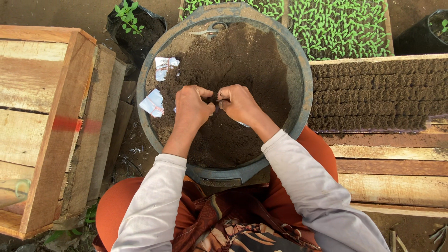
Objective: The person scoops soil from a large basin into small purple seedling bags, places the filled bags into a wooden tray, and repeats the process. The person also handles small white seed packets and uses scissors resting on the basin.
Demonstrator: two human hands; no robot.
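A round grey basin full of dark soil sits between my knees. My left hand and my right hand hover close together over the soil, fingers curled and pinching something small between them; what it is I cannot tell, and a bit of white plastic shows under my right wrist. Two small white plastic sleeves lie on the soil at the left. A pair of scissors rests on the soil at the far rim.
A wooden crate stands to the left. On the right a wooden tray holds rows of filled soil plugs. Trays of green seedlings lie beyond the basin. A black bag with a small plant stands at the upper left.
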